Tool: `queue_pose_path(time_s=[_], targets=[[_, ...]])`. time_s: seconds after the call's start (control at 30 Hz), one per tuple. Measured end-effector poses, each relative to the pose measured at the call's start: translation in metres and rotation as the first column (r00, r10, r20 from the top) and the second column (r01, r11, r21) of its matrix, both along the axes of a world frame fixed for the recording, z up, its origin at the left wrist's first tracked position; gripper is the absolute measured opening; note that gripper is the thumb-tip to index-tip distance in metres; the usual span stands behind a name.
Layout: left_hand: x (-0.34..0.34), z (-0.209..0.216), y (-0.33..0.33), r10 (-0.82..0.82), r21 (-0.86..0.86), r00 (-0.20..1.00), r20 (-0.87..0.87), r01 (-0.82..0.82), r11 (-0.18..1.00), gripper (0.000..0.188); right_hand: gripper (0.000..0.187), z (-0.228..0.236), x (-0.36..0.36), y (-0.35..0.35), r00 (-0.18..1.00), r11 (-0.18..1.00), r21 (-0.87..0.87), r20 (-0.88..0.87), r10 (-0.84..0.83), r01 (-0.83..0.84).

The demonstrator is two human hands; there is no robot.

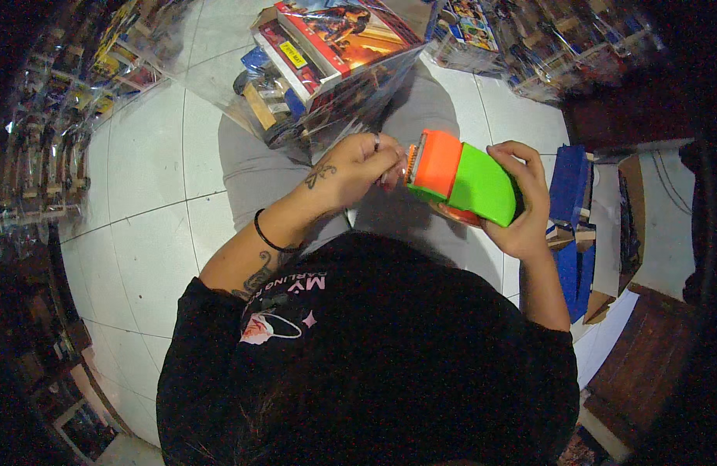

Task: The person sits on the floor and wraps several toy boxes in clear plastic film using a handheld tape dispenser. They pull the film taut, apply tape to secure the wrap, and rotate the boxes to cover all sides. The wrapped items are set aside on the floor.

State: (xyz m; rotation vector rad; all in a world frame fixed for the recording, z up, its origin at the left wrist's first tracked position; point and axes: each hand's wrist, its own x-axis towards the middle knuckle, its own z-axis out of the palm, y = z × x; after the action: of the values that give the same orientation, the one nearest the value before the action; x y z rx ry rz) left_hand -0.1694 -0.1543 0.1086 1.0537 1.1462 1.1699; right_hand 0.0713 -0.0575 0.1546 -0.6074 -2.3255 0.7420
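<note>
A bright green and orange tape dispenser (482,186) with a toothed metal edge is in my right hand (525,198), its fingers wrapped round the green end. My left hand (366,167) is closed in a pinch right beside the toothed edge. Something clear and shiny shows at its fingertips, too small to make out. Beyond my hands, a red picture box (350,39) lies tilted on my knees. Loose clear plastic film surrounds it, and a toy with dark wheels (277,128) shows beside the box.
Piles of plastic-wrapped packages (48,140) stand at the left, with more packages (560,46) at the far right. Blue cardboard pieces (572,194) and an opened carton (634,210) are near my right arm. White floor tiles (141,194) lie under my legs.
</note>
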Motion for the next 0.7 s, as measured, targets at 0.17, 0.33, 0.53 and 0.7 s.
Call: queue_pose_path(time_s=[0.17,0.33,0.53,0.7], targets=[[0.007,-0.015,-0.003,0.179,0.196,0.972,-0.155,-0.147,0.97,0.037,0.065,-0.011,-0.001,-0.01,0.999,0.982,-0.183,0.035,-0.042,0.048],[0.006,-0.016,-0.01,0.247,0.041,0.925,-0.289,-0.246,0.968,0.045,0.06,-0.003,-0.001,-0.018,0.992,0.99,-0.108,0.068,0.103,-0.095],[0.007,-0.007,-0.014,0.128,-0.148,0.957,-0.261,-0.171,0.974,0.033,0.056,0.0,0.004,-0.019,0.996,0.995,-0.063,0.035,0.077,-0.075],[-0.001,-0.009,-0.011,0.125,-0.101,0.992,0.024,-0.122,0.987,0.031,0.057,-0.005,0.012,-0.016,0.998,0.997,-0.066,-0.031,0.045,-0.047]])
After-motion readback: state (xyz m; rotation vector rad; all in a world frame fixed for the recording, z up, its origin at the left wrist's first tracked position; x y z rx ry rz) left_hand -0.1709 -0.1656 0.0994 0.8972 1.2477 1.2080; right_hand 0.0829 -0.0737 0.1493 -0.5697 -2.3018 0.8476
